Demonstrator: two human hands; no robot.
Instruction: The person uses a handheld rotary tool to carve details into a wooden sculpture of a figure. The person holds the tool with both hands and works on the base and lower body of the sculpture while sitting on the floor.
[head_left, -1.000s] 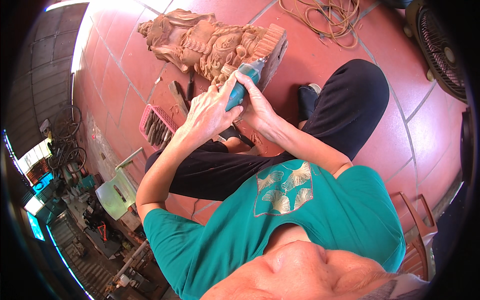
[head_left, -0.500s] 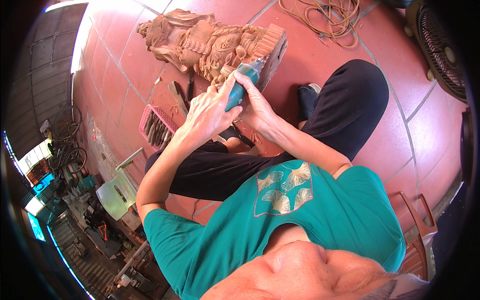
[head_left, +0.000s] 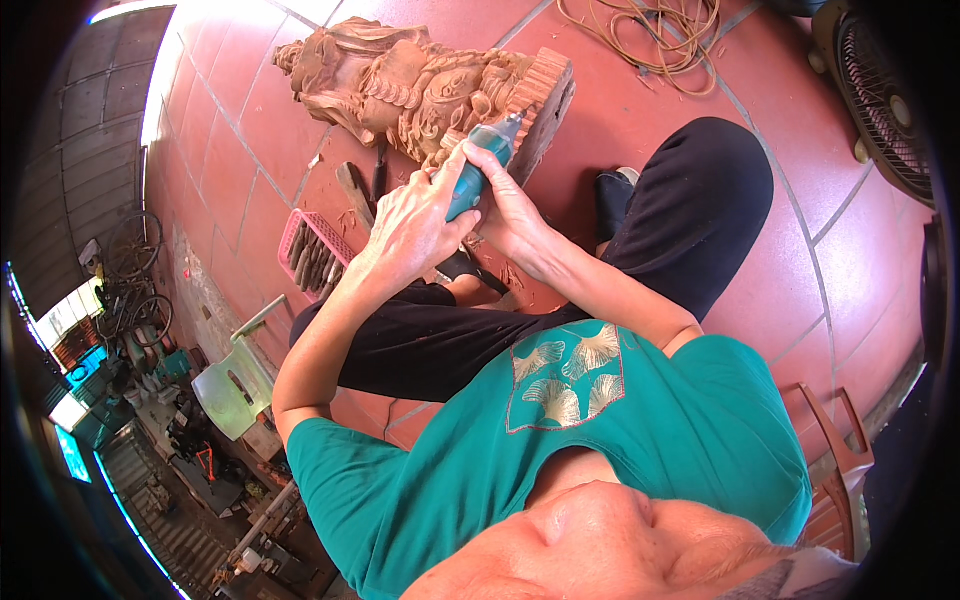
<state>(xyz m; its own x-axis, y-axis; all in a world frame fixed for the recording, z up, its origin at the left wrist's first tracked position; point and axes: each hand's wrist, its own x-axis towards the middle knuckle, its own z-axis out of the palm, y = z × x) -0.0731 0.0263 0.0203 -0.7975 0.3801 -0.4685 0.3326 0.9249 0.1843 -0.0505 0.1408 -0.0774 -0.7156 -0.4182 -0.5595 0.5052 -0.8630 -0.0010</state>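
A carved wooden statue (head_left: 430, 90) lies on its side on the floor in front of me, its head end to the left and its base to the right. Both hands are wrapped round a teal handheld power carver (head_left: 482, 160). Its metal nose points up and right at the edge of the statue's base, though I cannot make out whether the tip touches the wood. My left hand (head_left: 415, 225) grips the tool's body from the left, fingers near the statue. My right hand (head_left: 510, 205) closes on it from the right, thumb along the top. The fingers hide part of the body.
By my left leg stands a pink basket (head_left: 297, 245) of carving tools, with a wooden-handled tool (head_left: 355, 190) lying beside it. A coiled hose or cord (head_left: 665, 45) lies at the far right, near a floor fan (head_left: 880, 100). Further left are a pale green chair (head_left: 235, 390) and bicycles.
The power carver and both hands have shifted very slightly left and toward me. My right knee has moved a little left. The statue stays in place.
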